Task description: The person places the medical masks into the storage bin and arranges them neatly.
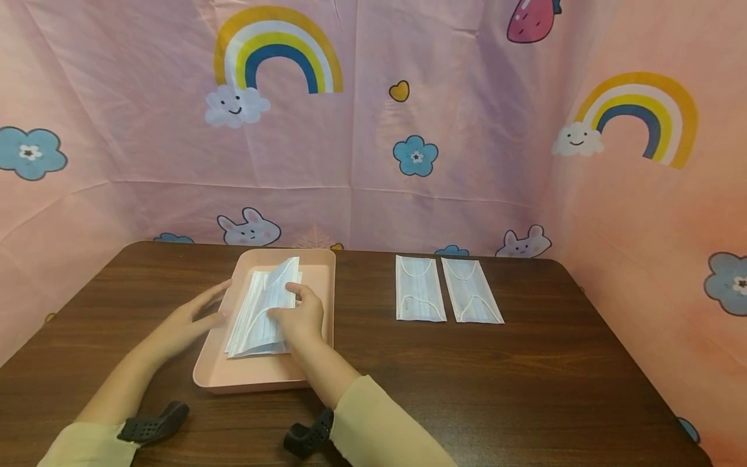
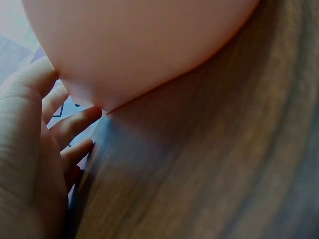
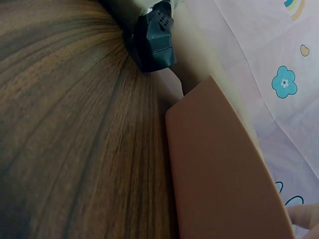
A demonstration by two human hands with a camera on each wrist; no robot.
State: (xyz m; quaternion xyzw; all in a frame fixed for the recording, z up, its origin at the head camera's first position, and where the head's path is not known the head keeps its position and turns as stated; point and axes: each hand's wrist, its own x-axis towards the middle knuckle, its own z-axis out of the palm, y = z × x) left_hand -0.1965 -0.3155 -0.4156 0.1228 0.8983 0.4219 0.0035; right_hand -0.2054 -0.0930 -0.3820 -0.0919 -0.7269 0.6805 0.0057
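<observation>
A pink tray sits on the left part of the table with a stack of pale blue face masks in it. My right hand reaches over the tray and pinches the top face mask between thumb and fingers, its far corner lifted off the stack. At the tray's left side is my left hand, fingers extended, fingertips right at the rim. In the left wrist view, the left hand's thumb and fingers are spread along the tray wall.
Two more face masks, a left one and a right one, lie flat side by side right of the tray. Behind the dark wooden table hangs a pink printed cloth, which also runs along both sides.
</observation>
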